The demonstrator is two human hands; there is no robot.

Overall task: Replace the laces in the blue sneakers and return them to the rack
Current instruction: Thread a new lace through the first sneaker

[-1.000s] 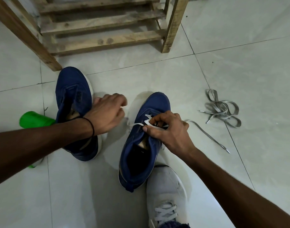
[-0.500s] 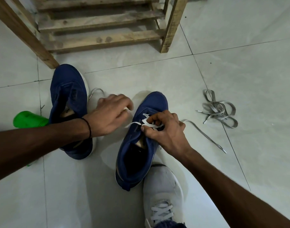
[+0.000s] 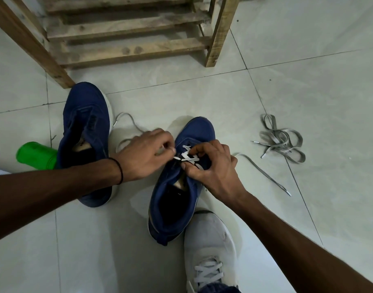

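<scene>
Centre of frame: we see a person's two hands lacing a blue sneaker (image 3: 177,199) that sits on the tiled floor, toe toward the top of the frame. Left hand (image 3: 146,154), centre-left, fingers curled, pinches a white lace (image 3: 186,158) just beside the shoe's left eyelet row. Right hand (image 3: 213,169), centre-right, fingers curled too; thumb & forefinger pinch the same lace over the tongue, where it crosses. Loose ends trail out on both sides. The 2nd blue sneaker (image 3: 86,123), left of centre, looks unlaced. The wooden rack (image 3: 128,49) stands at the top. A grey lace bundle (image 3: 280,142) lies at right, well apart. In our judgement, to do this step well we'd hold the crossing down w/ the right hand, draw slack evenly w/ the left, lay the lace flat w/o twists, & match end lengths before the next eyelet.
</scene>
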